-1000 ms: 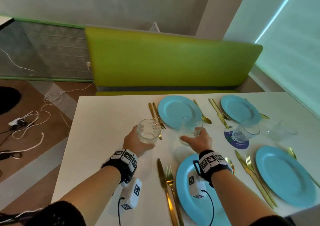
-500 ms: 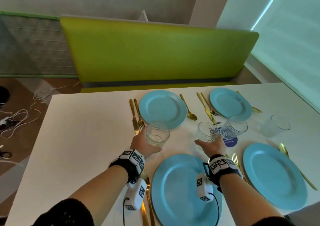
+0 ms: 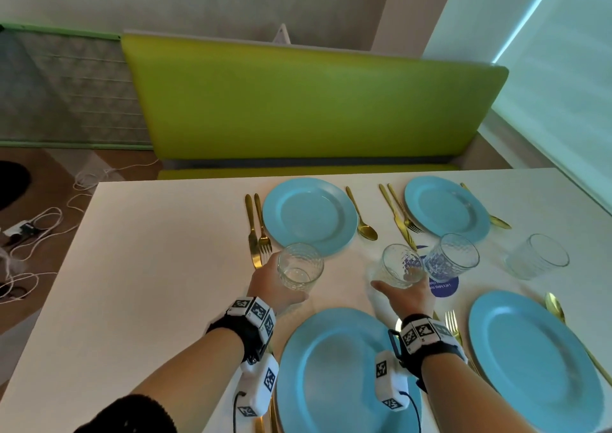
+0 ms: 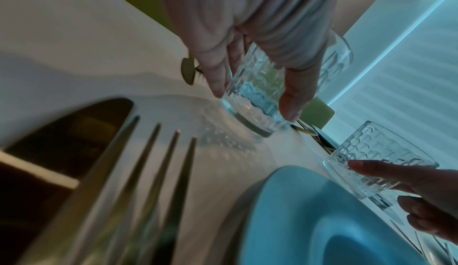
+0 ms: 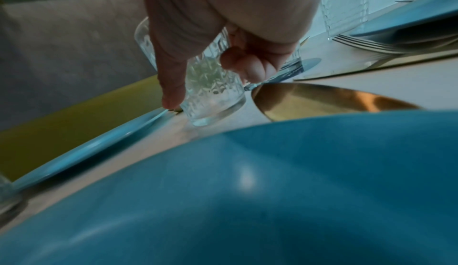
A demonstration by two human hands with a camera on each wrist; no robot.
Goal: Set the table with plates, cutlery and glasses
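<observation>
left grip (image 3: 276, 285): wrapped round glass (image 3: 299, 271) | right grip (image 3: 405, 295): grasping second glass (image 3: 399, 267)

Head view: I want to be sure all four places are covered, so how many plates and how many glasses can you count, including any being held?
Blue plates: 4
Glasses: 4, with one glass held by the left hand and one by the right hand
Total: 8

No legible text or labels
</observation>
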